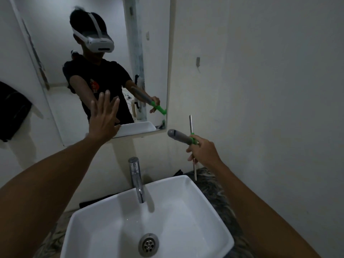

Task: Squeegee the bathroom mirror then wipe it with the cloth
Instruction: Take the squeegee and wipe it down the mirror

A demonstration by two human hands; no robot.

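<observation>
The bathroom mirror [55,43] hangs on the wall above the sink, tilted in view, and reflects a person wearing a white headset. My left hand [104,118] is raised with fingers spread, flat against the mirror's lower part. My right hand [203,151] grips a squeegee [181,136] with a grey handle and green neck. Its thin blade bar stands roughly upright, off the glass, just right of the mirror's lower right corner. No cloth is identifiable.
A white rectangular sink [186,183] with a chrome tap [136,177] sits below on a dark marbled counter [210,181]. A dark cloth-like item [13,112] hangs on the left wall. A small hook [198,62] is on the right wall.
</observation>
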